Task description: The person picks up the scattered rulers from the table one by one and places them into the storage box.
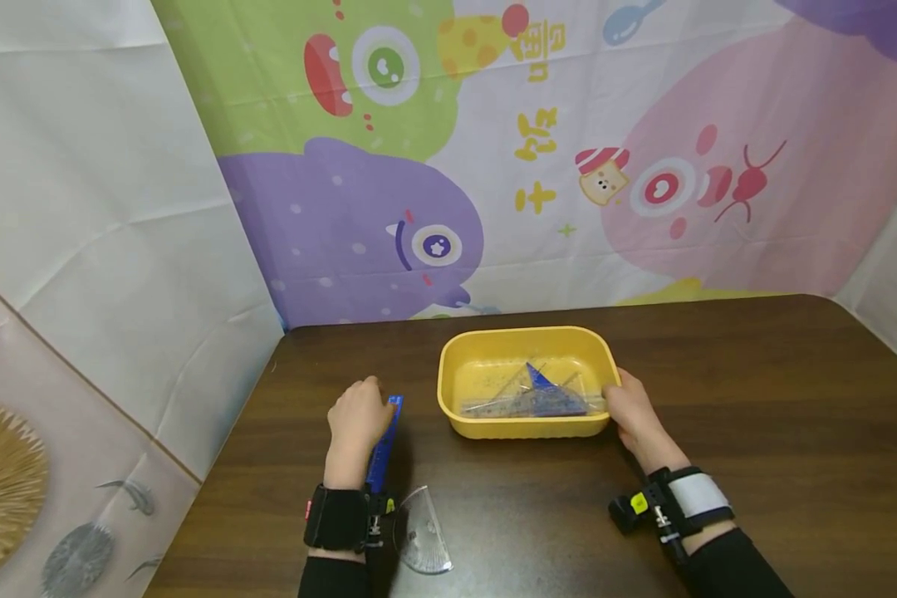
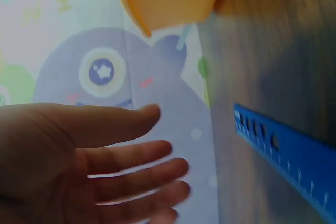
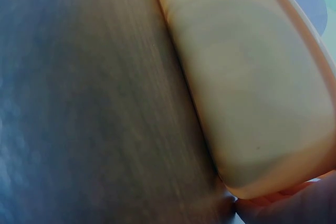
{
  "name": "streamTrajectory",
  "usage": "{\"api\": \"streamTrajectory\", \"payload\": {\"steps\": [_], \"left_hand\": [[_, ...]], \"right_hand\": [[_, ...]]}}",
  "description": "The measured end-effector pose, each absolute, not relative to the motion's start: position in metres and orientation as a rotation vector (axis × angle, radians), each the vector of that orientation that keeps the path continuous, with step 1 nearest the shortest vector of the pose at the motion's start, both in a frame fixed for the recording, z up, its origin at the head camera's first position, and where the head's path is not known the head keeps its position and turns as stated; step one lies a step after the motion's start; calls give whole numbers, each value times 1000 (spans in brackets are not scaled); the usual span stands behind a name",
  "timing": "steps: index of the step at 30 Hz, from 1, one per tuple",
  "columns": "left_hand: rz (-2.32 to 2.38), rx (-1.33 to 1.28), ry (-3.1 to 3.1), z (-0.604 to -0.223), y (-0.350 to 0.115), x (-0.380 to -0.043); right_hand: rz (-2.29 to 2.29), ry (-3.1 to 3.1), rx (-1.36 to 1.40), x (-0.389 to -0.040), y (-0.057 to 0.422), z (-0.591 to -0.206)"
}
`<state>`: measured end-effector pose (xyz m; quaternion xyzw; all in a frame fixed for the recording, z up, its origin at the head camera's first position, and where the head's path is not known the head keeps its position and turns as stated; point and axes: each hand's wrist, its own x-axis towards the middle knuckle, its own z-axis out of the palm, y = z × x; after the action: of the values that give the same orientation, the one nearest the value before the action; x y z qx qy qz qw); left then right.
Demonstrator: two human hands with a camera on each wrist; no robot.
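Observation:
A yellow plastic basin (image 1: 526, 428) stands on the table, holding clear rulers and a blue set square (image 1: 546, 394). My right hand (image 1: 635, 419) grips its right end by the rim; in the right wrist view the fingers (image 3: 294, 203) show at the basin's end, partly cut off. My left hand (image 1: 359, 419) is left of the basin with nothing in it, its fingers loosely extended in the left wrist view. Beside that hand lies a blue ruler (image 1: 384, 444), seen apart from the fingers in the left wrist view. A clear protractor (image 1: 423, 531) lies nearer me.
The dark wooden table (image 1: 777, 415) extends to both sides of the basin. A cartoon-printed cloth (image 1: 389, 191) hangs along the table's back edge, and a pale cloth (image 1: 120, 208) hangs at the left.

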<state>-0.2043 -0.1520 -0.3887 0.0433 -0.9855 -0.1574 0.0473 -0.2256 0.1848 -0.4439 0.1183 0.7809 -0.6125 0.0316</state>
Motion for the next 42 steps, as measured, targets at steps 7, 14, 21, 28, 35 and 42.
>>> {"api": "streamTrajectory", "payload": {"steps": [7,14,21,28,35,42], "left_hand": [[-333,253,-3273,-390,-159,-202],[-243,279,-3403,-397,-158,-199],[-243,300,-3418,-401,-159,-200],[-288,293,-3416,-399,-160,-200],[-312,282,-3420,-399,-162,-200],[-355,246,-3430,-402,-164,-200]], "right_hand": [[-1905,2396,372,-225,184,-442],[-1906,2400,369,-225,183,-442],[-1894,2394,373,-225,183,-443],[-1886,2373,388,-224,184,-441],[-1885,2361,401,-224,184,-441],[-1891,2368,393,-224,184,-442]]}}
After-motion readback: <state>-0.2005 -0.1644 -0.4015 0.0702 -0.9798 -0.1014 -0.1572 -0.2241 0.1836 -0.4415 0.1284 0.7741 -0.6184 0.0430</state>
